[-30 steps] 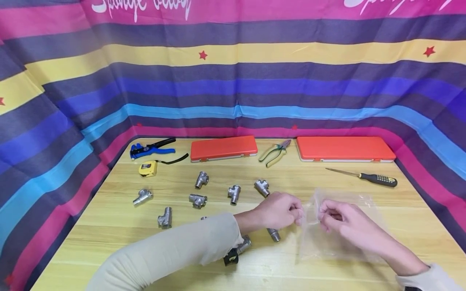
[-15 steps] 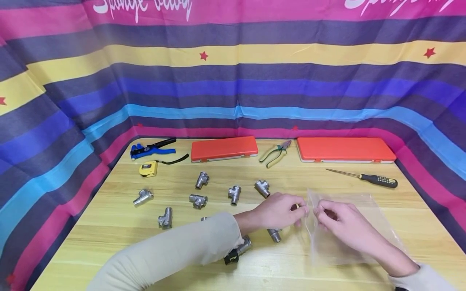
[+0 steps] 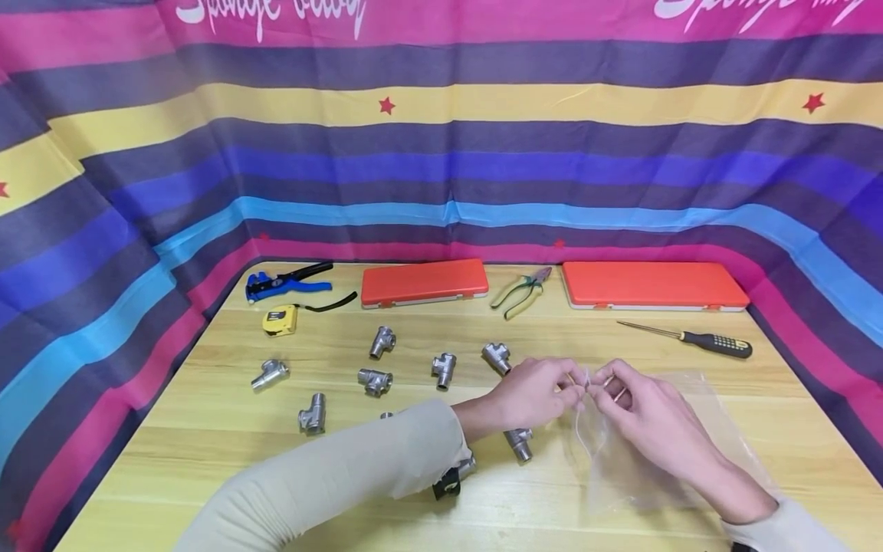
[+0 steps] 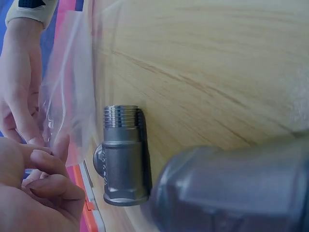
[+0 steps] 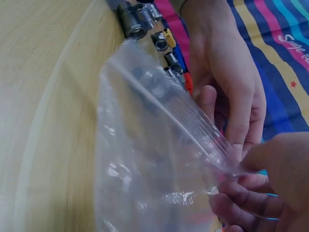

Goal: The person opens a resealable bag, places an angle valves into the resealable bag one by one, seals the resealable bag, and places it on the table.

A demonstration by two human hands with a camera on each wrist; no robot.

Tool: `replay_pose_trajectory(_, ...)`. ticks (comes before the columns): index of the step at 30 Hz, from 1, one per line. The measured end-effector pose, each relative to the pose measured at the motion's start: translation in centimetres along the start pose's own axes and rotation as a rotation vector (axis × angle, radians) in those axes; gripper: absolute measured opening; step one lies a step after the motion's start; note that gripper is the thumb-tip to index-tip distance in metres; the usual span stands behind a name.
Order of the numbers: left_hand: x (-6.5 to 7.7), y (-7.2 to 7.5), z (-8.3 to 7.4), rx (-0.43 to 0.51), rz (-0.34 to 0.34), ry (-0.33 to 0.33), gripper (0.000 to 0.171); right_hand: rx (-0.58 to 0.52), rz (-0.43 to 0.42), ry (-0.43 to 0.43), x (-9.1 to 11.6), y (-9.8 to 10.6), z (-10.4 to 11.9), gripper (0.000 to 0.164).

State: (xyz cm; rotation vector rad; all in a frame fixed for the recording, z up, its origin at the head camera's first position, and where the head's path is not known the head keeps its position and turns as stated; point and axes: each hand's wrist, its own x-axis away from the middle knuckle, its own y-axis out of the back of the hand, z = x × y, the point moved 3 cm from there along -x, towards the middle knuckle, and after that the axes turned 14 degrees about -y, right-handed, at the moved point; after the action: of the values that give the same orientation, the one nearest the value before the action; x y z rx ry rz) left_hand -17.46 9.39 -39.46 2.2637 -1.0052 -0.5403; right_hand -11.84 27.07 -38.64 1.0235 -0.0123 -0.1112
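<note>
A clear plastic zip bag (image 3: 679,452) lies to the right of centre, its zip edge raised off the table. My left hand (image 3: 534,392) pinches the mouth of the bag between thumb and fingertips. Facing it, my right hand (image 3: 651,418) pinches the same edge, and the fingertips of both hands almost meet. In the right wrist view the bag (image 5: 145,145) hangs from the fingers with its ridged zip line slanting down to them. A metal tee pipe fitting (image 3: 519,445) lies just below my left hand; in the left wrist view this threaded fitting (image 4: 124,159) shows up close.
Several more metal fittings (image 3: 375,381) are scattered left of the hands. Along the back stand a blue wire stripper (image 3: 286,284), a tape measure (image 3: 280,320), a red case (image 3: 424,282), pliers (image 3: 520,293) and a larger red case (image 3: 655,285). A screwdriver (image 3: 713,343) lies at right.
My right hand has shifted left and slightly up, closing the distance to my left hand. The bag's mouth edge has been drawn up between the fingertips.
</note>
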Motion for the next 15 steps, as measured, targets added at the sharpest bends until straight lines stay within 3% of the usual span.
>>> replay_pose_trajectory(9,0.3,0.5,0.9,-0.055,-0.023,0.069,0.015,0.034,-0.025,-0.041,0.0,1.0,-0.5,0.010)
replay_pose_trajectory(15,-0.1,0.6,1.0,-0.063,-0.047,0.075,0.018,0.059,0.000,-0.072,0.1,0.6,-0.7,0.017)
